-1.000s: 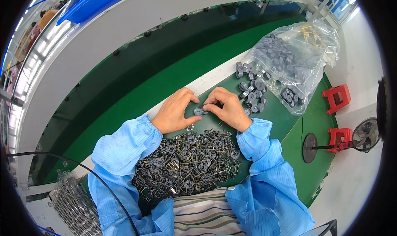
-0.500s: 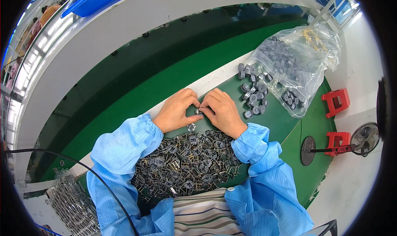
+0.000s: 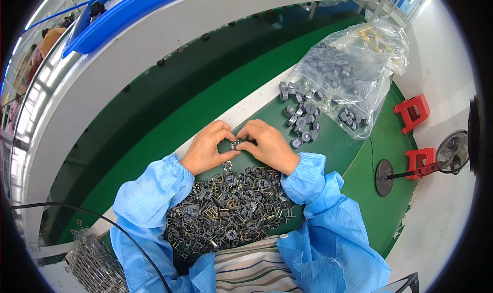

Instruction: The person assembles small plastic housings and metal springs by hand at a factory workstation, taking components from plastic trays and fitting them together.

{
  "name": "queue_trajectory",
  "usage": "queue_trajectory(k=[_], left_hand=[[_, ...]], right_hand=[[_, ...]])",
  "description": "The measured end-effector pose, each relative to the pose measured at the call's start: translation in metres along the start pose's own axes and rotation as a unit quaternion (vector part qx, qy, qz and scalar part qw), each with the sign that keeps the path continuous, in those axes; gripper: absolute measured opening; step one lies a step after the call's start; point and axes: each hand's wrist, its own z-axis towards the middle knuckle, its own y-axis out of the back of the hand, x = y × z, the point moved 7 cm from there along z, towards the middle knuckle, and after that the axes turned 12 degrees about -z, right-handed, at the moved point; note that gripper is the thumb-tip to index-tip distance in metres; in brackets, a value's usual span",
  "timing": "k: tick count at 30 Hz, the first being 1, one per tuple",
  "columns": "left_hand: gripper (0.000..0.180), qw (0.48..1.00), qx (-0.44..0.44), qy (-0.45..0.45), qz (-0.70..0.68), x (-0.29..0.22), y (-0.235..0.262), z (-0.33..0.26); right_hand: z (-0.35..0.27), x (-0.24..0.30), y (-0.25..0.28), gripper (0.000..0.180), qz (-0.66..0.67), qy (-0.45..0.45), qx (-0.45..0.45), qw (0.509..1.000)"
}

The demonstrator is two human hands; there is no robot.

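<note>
Between my two hands sits a small round metal-and-dark part (image 3: 234, 145), pinched at the fingertips. My left hand (image 3: 204, 148) is closed on its left side, with thumb and forefinger curved round toward it. From the right, the thumb and fingers of my right hand (image 3: 268, 145) grip the same part. Another small round part (image 3: 227, 165) lies on the green tabletop just below my left thumb. Closer to my body spreads a large heap of small dark parts with thin metal pins (image 3: 226, 205), between my forearms.
Grey round pieces (image 3: 309, 108) lie loose to the right, beside a clear plastic bag (image 3: 334, 100) holding more. A white strip (image 3: 259, 107) crosses beyond my hands. Blue tray (image 3: 102, 30) at far left; metal pieces (image 3: 95, 257) at lower left; red stools (image 3: 412, 113) and fan (image 3: 453, 151) at right.
The whole view has shifted, showing more of the blue tray. Both hands stay together on the small part, which now shows more of its round face.
</note>
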Motion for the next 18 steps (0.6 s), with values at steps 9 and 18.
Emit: queue_trajectory(k=[9,18], left_hand=[[0.028,0.972,-0.178,0.103,0.110,0.037,0.075,0.003],[0.035,0.936,-0.177,0.109,0.284,0.033,0.076,-0.002]], right_hand=[[-0.028,-0.046,0.077,0.020,-0.446,-0.089,-0.082,0.887],[-0.005,-0.017,0.043,0.020,-0.228,0.026,-0.120,0.966]])
